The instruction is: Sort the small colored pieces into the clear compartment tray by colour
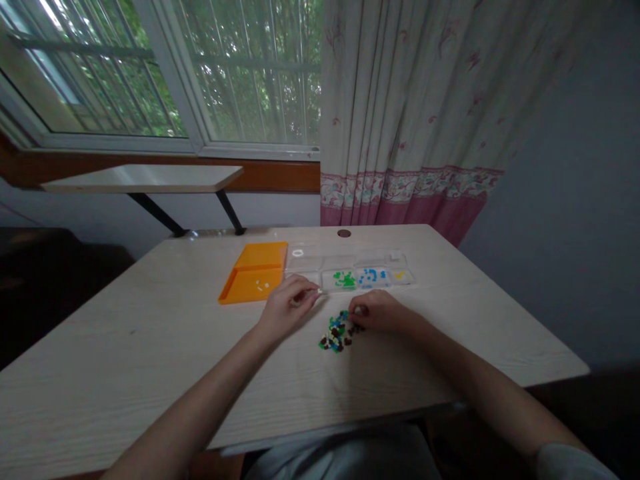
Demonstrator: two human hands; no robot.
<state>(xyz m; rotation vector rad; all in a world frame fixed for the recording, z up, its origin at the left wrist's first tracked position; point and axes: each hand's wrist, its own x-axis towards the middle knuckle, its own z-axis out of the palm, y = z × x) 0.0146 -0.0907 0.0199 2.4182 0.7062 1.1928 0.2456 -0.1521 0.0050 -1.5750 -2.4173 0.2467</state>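
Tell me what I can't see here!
In the head view:
White piece in the left hand: too small to tell its shape.
What the right hand may hold: too small and dark.
Mixed pile: its bottom is covered by its top.
Curtain: cut off by the upper edge.

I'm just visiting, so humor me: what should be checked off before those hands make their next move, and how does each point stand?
1. Left hand has a piece: ok, a small white piece shows at its fingertips.
2. Right hand has a piece: cannot tell; it is at the mixed pile, its grip hidden.
3. Orange box open: ok, with a few white pieces inside.
4. Clear tray keeps colours apart: ok; green pieces, blue pieces and yellow pieces lie in separate compartments.
5. Pile all one colour: not ok; brown, green, blue and white are jumbled together.
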